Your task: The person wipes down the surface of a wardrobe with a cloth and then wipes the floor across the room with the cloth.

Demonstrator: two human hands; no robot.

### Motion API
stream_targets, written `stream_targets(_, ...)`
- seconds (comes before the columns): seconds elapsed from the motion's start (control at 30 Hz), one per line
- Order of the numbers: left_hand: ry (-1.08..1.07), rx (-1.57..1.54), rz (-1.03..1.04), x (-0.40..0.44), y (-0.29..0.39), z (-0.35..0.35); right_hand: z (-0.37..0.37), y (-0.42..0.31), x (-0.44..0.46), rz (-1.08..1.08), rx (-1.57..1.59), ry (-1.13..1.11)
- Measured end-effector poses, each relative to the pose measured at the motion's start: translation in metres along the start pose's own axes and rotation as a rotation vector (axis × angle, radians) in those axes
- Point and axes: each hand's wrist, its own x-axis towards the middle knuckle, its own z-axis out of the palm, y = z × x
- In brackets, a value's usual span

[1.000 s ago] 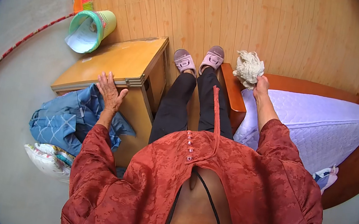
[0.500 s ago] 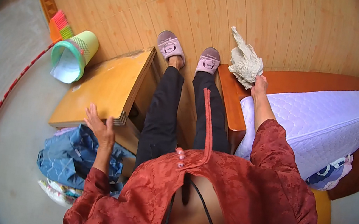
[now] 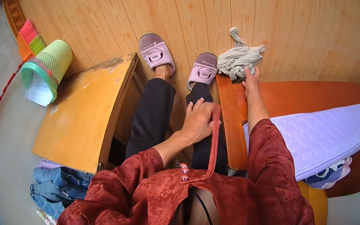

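A crumpled grey-white cloth [image 3: 239, 62] lies bunched at the far end of the wooden armrest [image 3: 228, 133], one twisted end sticking up. My right hand [image 3: 252, 82] is at its near right edge, fingers apart and fingertips touching it. In front of my body, my left hand [image 3: 197, 120] is over my dark trouser leg with its fingers stretched forward and partly apart. Right beside it hangs the long red fabric strip [image 3: 214, 141] of my red top; whether the hand touches the strip is unclear.
Left of my legs stands a worn wooden cabinet [image 3: 80, 111], blue clothes [image 3: 54, 189] beside it. Beyond are a green waste bin [image 3: 55, 59] and a broom [image 3: 30, 39]. A lilac quilted cushion [image 3: 325, 136] rests on the wooden bench [image 3: 304, 94] at right.
My left hand has moved from above the cabinet and blue clothes to the red strip at my front. My right fingers have opened at the cloth, which now sits more compactly by the armrest.
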Motion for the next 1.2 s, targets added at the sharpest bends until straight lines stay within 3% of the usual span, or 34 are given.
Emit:
stream_targets(0.07,-0.065,0.156,0.042,0.014,0.006,0.003,0.012,0.003,0.004,0.065,0.034,0.020)
stream_targets(0.17,-0.126,0.078,0.122,0.025,0.029,-0.003,0.033,0.045,0.043,-0.040,-0.002,0.090)
stream_targets(0.3,-0.351,-0.004,0.056,0.026,0.029,-0.012,0.078,0.041,0.051,-0.282,0.060,0.164)
stream_targets(0.33,-0.378,-0.013,0.052,0.027,0.028,-0.017,0.084,0.041,0.063,-0.191,-0.057,0.271)
stream_targets(0.37,-0.389,-0.033,0.047,0.029,0.027,-0.022,0.093,0.038,0.077,-0.154,0.065,0.278)
stream_targets(0.47,-0.424,-0.080,0.057,0.033,0.028,-0.041,0.129,-0.030,0.049,-0.032,0.392,0.320)
stream_targets(0.53,-0.449,-0.090,0.078,0.035,0.028,-0.049,0.160,-0.068,0.058,-0.113,0.325,0.277)
stream_targets(0.6,-0.306,-0.158,0.095,0.034,0.027,-0.047,0.215,-0.131,0.041,-0.091,0.128,0.410)
stream_targets(0.7,-0.235,-0.181,0.086,0.038,0.029,-0.062,0.291,-0.218,0.010,-0.402,0.075,0.297)
stream_targets(0.77,-0.213,-0.205,0.084,0.039,0.029,-0.067,0.334,-0.258,0.034,-0.670,0.129,0.034)
stream_targets(0.83,-0.158,-0.265,0.101,0.040,0.029,-0.064,0.353,-0.309,-0.001,-0.702,0.343,-0.279)
stream_targets(0.9,-0.213,-0.261,0.122,0.043,0.028,-0.068,0.362,-0.336,-0.004,-0.808,0.504,-0.422)
stream_targets(0.97,-0.276,-0.271,0.128,0.045,0.030,-0.076,0.333,-0.351,-0.037,-0.542,0.659,-0.708)
stream_targets(1.0,-0.309,-0.278,0.125,0.046,0.032,-0.084,0.319,-0.348,0.008,-0.402,0.608,-0.841)
stream_targets(1.07,-0.304,-0.296,0.124,0.045,0.032,-0.091,0.281,-0.333,-0.064,-0.282,0.577,-0.724)
stream_targets(1.2,-0.310,-0.329,0.126,0.045,0.026,-0.103,0.211,-0.246,-0.035,-0.151,0.432,-0.729)
